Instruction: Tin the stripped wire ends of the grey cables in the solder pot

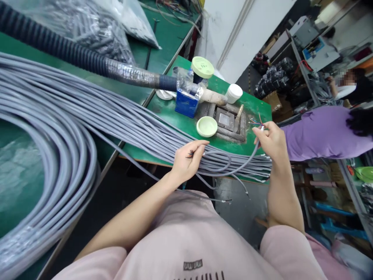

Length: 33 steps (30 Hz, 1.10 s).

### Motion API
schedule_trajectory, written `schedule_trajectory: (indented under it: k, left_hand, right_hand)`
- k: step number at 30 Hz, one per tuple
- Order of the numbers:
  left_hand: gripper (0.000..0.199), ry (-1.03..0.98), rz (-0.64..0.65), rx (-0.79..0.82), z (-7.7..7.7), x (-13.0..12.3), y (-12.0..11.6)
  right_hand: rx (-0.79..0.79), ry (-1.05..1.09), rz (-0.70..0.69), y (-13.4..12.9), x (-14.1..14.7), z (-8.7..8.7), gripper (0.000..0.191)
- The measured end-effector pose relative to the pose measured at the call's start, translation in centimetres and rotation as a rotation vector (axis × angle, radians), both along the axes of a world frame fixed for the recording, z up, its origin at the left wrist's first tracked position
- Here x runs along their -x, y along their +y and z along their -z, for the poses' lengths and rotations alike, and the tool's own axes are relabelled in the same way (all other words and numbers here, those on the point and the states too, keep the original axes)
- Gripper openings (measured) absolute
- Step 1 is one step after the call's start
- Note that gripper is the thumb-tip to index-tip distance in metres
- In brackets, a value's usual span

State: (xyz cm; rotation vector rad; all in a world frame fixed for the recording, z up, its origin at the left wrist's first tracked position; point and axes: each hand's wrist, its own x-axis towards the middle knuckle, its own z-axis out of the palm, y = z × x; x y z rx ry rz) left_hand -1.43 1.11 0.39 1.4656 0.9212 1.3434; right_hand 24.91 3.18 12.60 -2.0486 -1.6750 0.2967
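A pale pink shirt (204,229) is nearest, its small dark patch (192,265) carrying upside-down letters that seem to read "MIU MIU"; larger lettering beside it is cut off by the frame edge. The left hand (189,161) has thumb and fingers closed, its grip clamped on a looped grey cable (225,154) near an end with dark and orange wires. The right hand (271,140) pinches a grey cable end (258,144) with thin, multicoloured wires splayed above its grip. Smooth grey cables (140,128) lie in a thick bundle along the green bench (264,111), coiled at left. Beyond them sit a round, pale green dish (206,127), a grimy square metal fixture (225,118), a glossy blue box (186,103), a white tub (234,93) and a pale green disc (203,67) with dark marks too small to read. A ribbed black hose (72,56), partly wrapped in shiny film, reaches over the bundle; clear plastic bags (96,31) lie behind it. Farther right is a person in purple (326,132).
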Motion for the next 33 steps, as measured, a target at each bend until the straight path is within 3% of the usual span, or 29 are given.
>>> schedule_trajectory:
  k: [2,4,9,13,17,22,25,27,29,33]
  left_hand:
    - [0.027,-0.091,0.052,0.076,-0.6,-0.3,-0.1]
    - [0.028,-0.237,0.183,0.176,-1.5,-1.2,-0.3]
    - [0.034,-0.449,0.695,0.452,-4.3,-5.1,-1.9]
    - [0.039,-0.242,1.011,0.411,-6.0,-7.6,-3.9]
    - [0.041,0.016,1.279,0.309,-6.7,-7.7,-5.3]
    - [0.048,0.034,1.264,0.392,-5.4,-7.5,-6.1]
    - [0.036,-0.096,1.133,0.557,-4.3,-7.9,-6.0]
    - [0.031,-0.269,1.009,0.675,-4.0,-7.8,-5.3]
    - [0.029,-0.415,0.914,0.724,-4.1,-7.3,-4.2]
    - [0.023,-0.497,0.824,0.704,-4.8,-5.6,-2.4]
  right_hand:
    - [-0.007,0.206,-0.002,-2.4,-0.4,-0.2,0.031]
    - [0.020,0.414,-0.042,-4.7,-0.5,-0.5,0.035]
    - [0.148,0.907,-0.262,-9.3,0.5,-1.9,0.040]
    - [0.096,1.107,-0.403,-11.8,1.4,-2.3,0.044]
    - [-0.038,1.125,-0.384,-13.4,1.3,-1.6,0.035]
    - [-0.216,1.122,-0.314,-14.8,0.6,-0.1,0.033]
    - [-0.432,0.916,-0.064,-16.3,0.4,1.0,0.026]
    - [-0.434,0.803,0.093,-17.9,-0.1,2.0,0.026]
    - [-0.272,0.756,0.167,-19.9,-1.0,3.3,0.033]
    - [0.328,0.471,0.141,-24.2,-3.1,6.5,0.046]
